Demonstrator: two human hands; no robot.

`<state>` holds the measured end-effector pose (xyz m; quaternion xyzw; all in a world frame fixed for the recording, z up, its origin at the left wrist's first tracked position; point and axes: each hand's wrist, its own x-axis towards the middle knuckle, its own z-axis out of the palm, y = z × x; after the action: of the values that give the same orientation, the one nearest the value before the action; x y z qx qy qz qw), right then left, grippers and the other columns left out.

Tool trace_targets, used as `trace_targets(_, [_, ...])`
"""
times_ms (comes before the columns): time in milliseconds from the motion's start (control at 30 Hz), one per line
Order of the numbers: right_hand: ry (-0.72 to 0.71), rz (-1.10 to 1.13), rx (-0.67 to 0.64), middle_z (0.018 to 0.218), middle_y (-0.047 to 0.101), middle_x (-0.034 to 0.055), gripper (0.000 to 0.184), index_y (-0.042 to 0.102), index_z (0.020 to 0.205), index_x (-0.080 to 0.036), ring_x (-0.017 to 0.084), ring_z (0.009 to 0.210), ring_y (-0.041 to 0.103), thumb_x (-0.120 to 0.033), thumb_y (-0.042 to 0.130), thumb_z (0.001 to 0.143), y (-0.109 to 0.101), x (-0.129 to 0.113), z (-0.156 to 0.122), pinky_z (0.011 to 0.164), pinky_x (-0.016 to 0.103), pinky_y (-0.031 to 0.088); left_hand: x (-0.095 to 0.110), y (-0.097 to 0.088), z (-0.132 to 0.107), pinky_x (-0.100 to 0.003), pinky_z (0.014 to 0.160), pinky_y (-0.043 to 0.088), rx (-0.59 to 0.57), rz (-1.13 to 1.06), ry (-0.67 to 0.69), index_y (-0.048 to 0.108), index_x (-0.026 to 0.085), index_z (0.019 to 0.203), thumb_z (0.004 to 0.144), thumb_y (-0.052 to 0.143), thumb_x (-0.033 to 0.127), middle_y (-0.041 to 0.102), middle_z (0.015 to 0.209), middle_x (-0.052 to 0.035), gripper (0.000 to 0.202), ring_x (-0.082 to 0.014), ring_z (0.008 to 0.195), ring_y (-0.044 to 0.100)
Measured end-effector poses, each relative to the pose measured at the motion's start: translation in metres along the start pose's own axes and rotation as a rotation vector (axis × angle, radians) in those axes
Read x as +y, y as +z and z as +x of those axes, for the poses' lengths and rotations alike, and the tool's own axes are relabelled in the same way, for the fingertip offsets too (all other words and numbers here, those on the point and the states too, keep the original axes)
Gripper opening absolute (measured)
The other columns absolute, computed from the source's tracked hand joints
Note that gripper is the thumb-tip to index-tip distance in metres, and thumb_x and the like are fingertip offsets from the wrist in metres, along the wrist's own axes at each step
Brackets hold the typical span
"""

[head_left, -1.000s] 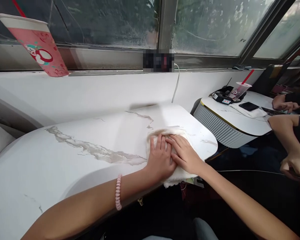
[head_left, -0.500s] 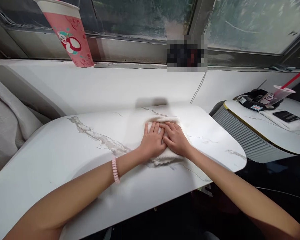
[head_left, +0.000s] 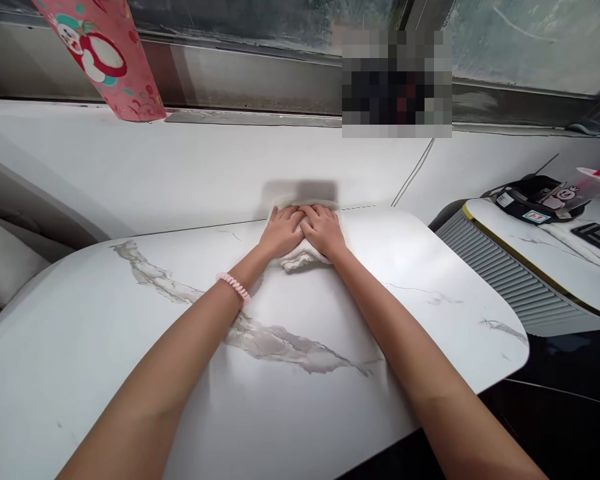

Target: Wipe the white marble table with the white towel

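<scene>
Well, the white, grey-veined table (head_left: pixel 330 413) fills most of my view, and its far edge butts against the wall. Beyond that far edge, up to the left on the sill, stands a pink paper cup (head_left: pixel 105 60). The cloth (head_left: pixel 300 257) lies at the table's far edge, about midway along it. It is white, fluffy and bunched, with a rumpled fold showing on the side nearer me. Its long axis seems to run along the table's far edge, though my hands hide most of it. My left hand (head_left: pixel 280 232) and right hand (head_left: pixel 324 230) sit side by side on top of it, touching, neither one nearer than the other. My fingers (head_left: pixel 286 215) lie flat and stretched out, pressing down on the cloth rather than curling round it. A pink coil bracelet (head_left: pixel 235 287) rings my left wrist, over the table's middle.
</scene>
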<state>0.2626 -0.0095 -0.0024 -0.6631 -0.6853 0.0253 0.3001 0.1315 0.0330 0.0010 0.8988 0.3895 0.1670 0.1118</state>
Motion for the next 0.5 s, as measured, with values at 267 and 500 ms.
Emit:
trace_targets(267, [0.042, 0.012, 0.006, 0.125, 0.058, 0.0116, 0.044, 0.053, 0.129, -0.018, 0.03, 0.12, 0.048, -0.025, 0.041, 0.087, 0.002, 0.001, 0.006, 0.109, 0.048, 0.032, 0.004, 0.0, 0.0, -0.044, 0.122, 0.008, 0.0, 0.022, -0.041, 0.038, 0.022, 0.145, 0.096, 0.026, 0.034, 0.043, 0.15, -0.0061, 0.052, -0.0187, 0.142, 0.031])
trace_targets(500, [-0.002, -0.019, -0.065, 0.138, 0.052, 0.0113, 0.044, 0.049, 0.136, -0.013, 0.025, 0.131, 0.042, -0.026, 0.042, 0.094, -0.009, -0.014, -0.022, 0.114, 0.04, 0.026, 0.013, 0.001, -0.028, -0.049, 0.121, 0.01, 0.022, 0.068, -0.066, 0.039, 0.018, 0.145, 0.095, 0.031, 0.034, 0.039, 0.153, -0.01, 0.053, -0.0244, 0.144, 0.028])
